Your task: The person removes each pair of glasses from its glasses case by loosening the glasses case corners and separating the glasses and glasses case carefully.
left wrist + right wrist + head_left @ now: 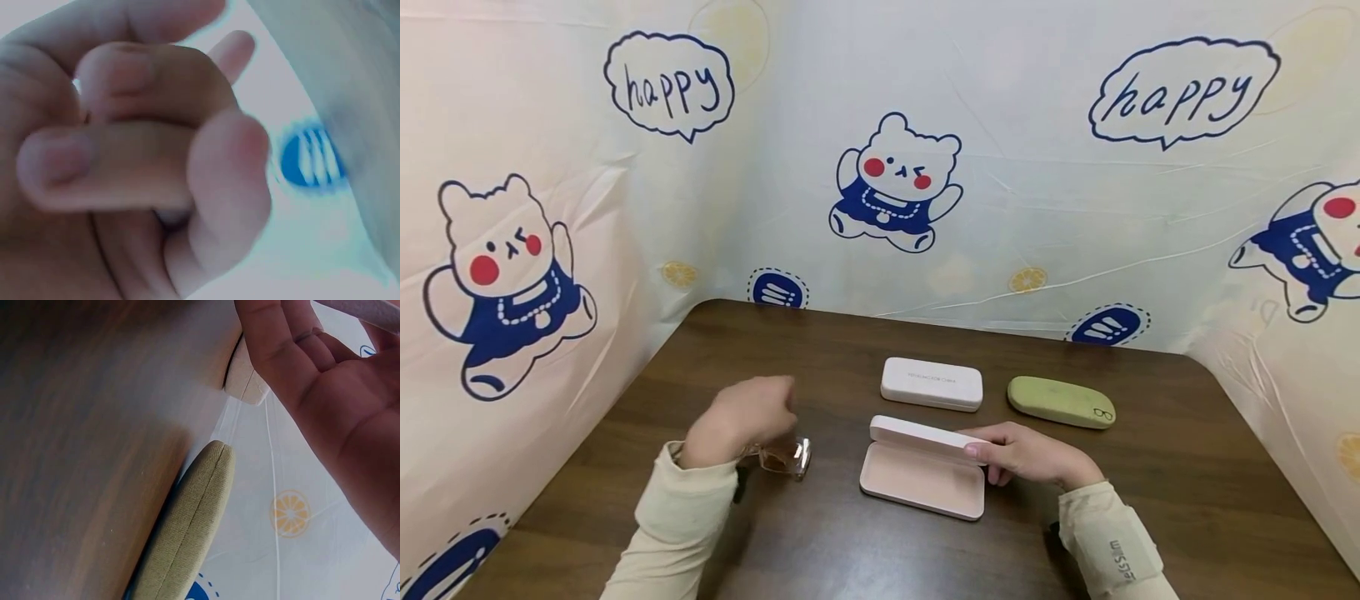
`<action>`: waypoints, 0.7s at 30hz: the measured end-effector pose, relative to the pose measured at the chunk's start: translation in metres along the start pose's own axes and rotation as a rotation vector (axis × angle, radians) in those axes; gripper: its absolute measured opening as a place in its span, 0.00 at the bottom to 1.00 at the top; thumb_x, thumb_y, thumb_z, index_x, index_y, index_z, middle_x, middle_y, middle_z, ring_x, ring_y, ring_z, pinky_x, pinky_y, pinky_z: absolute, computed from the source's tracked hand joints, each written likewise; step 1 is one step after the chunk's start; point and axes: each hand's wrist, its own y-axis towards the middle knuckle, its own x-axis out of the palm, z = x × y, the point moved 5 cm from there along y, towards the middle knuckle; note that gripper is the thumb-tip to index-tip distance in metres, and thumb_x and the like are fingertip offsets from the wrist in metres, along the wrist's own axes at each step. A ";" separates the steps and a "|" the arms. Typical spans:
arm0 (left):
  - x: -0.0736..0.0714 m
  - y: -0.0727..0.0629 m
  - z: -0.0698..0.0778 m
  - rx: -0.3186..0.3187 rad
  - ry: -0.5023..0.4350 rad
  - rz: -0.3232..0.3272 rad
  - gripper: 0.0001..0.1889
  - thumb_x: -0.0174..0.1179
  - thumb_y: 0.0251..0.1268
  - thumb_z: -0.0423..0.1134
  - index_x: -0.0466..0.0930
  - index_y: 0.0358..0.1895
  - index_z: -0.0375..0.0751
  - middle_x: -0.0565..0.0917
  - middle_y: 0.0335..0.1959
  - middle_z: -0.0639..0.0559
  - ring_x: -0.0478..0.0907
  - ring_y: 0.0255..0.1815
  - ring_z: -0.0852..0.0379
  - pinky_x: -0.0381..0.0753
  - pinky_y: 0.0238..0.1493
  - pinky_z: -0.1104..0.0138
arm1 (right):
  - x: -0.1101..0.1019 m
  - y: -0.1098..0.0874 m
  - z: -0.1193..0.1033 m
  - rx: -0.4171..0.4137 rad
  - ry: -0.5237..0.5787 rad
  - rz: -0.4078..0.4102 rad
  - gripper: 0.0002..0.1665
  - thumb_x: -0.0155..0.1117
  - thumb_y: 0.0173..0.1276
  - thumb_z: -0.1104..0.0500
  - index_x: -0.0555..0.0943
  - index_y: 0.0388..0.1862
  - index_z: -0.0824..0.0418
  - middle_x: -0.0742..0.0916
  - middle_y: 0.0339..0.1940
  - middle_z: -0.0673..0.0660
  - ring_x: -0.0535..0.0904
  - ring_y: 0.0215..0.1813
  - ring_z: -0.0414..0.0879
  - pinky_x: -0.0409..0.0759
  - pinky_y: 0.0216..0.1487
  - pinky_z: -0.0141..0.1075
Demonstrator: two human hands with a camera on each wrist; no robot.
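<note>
My left hand (745, 417), somewhat blurred, is beside a pair of clear-framed glasses (786, 457) with tinted lenses, left of centre on the table. In the left wrist view several of its fingers (144, 165) are curled toward the palm; no glasses show there, and whether the hand touches them is hidden. My right hand (1026, 454) pinches the raised lid of a white glasses case (925, 479), thumb in front and fingers around the edge. The case is part open, its pale pink inside bare. In the right wrist view the right hand (337, 400) reaches up to the lid edge.
Behind the part-open case lies a closed white glasses case (931, 384). To its right is a green fabric glasses case (1061, 402), also closed. They stand on a dark wooden table (835, 550), with a printed cloth (1000, 208) hanging around its back and sides.
</note>
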 end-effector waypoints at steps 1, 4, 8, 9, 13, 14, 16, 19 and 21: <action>0.004 0.001 0.011 0.033 -0.011 0.005 0.09 0.64 0.59 0.37 0.79 0.41 0.41 0.81 0.33 0.51 0.78 0.31 0.52 0.78 0.35 0.53 | 0.000 0.000 0.000 -0.002 -0.002 0.001 0.26 0.57 0.79 0.54 0.76 0.68 0.67 0.83 0.38 0.61 0.80 0.33 0.52 0.82 0.35 0.44; 0.026 0.005 0.043 0.115 -0.043 -0.027 0.14 0.70 0.57 0.41 0.78 0.43 0.42 0.81 0.33 0.52 0.79 0.32 0.51 0.78 0.36 0.52 | 0.000 0.000 -0.001 -0.005 -0.006 0.001 0.25 0.58 0.79 0.54 0.76 0.68 0.67 0.83 0.39 0.61 0.80 0.33 0.52 0.81 0.35 0.43; 0.057 0.010 0.069 0.170 -0.026 -0.065 0.26 0.76 0.49 0.42 0.77 0.49 0.36 0.83 0.36 0.47 0.82 0.38 0.47 0.79 0.42 0.50 | 0.001 0.000 -0.002 -0.010 -0.006 -0.005 0.25 0.57 0.79 0.54 0.76 0.68 0.66 0.84 0.40 0.61 0.79 0.34 0.52 0.80 0.35 0.41; 0.062 0.011 0.071 0.172 -0.016 -0.068 0.29 0.77 0.48 0.42 0.76 0.52 0.32 0.84 0.37 0.45 0.82 0.40 0.46 0.79 0.44 0.50 | 0.001 0.000 -0.002 -0.013 -0.006 -0.007 0.25 0.57 0.79 0.54 0.76 0.68 0.66 0.84 0.40 0.61 0.79 0.34 0.52 0.80 0.35 0.41; 0.072 0.014 0.073 0.152 -0.046 -0.088 0.43 0.77 0.48 0.40 0.67 0.65 0.22 0.84 0.39 0.42 0.82 0.38 0.48 0.80 0.44 0.54 | 0.001 0.002 -0.003 -0.013 -0.012 -0.006 0.23 0.57 0.79 0.54 0.78 0.67 0.63 0.84 0.38 0.61 0.79 0.33 0.51 0.80 0.35 0.40; 0.073 0.014 0.073 0.150 -0.065 -0.098 0.44 0.77 0.48 0.40 0.64 0.66 0.21 0.84 0.38 0.43 0.81 0.36 0.49 0.80 0.42 0.55 | 0.001 0.003 -0.003 -0.016 -0.015 -0.005 0.23 0.58 0.79 0.55 0.78 0.67 0.63 0.83 0.38 0.61 0.79 0.33 0.51 0.79 0.35 0.39; 0.074 0.015 0.072 0.149 -0.098 -0.119 0.47 0.76 0.48 0.39 0.61 0.68 0.20 0.83 0.37 0.44 0.80 0.33 0.51 0.79 0.39 0.57 | 0.000 0.003 -0.003 -0.018 -0.019 -0.002 0.22 0.58 0.79 0.55 0.79 0.67 0.61 0.83 0.36 0.61 0.78 0.34 0.51 0.79 0.35 0.39; 0.077 0.016 0.074 0.158 -0.140 -0.143 0.48 0.78 0.46 0.41 0.60 0.66 0.20 0.81 0.31 0.48 0.77 0.29 0.53 0.78 0.37 0.58 | -0.002 0.001 -0.003 -0.031 -0.014 -0.006 0.22 0.57 0.79 0.55 0.79 0.67 0.60 0.82 0.34 0.60 0.77 0.34 0.51 0.78 0.35 0.39; 0.079 0.017 0.077 0.179 -0.131 -0.134 0.50 0.80 0.43 0.44 0.60 0.65 0.20 0.81 0.30 0.49 0.78 0.30 0.53 0.79 0.39 0.58 | -0.004 -0.002 -0.002 -0.030 -0.011 0.000 0.22 0.57 0.79 0.55 0.79 0.67 0.60 0.81 0.33 0.60 0.77 0.34 0.51 0.78 0.35 0.39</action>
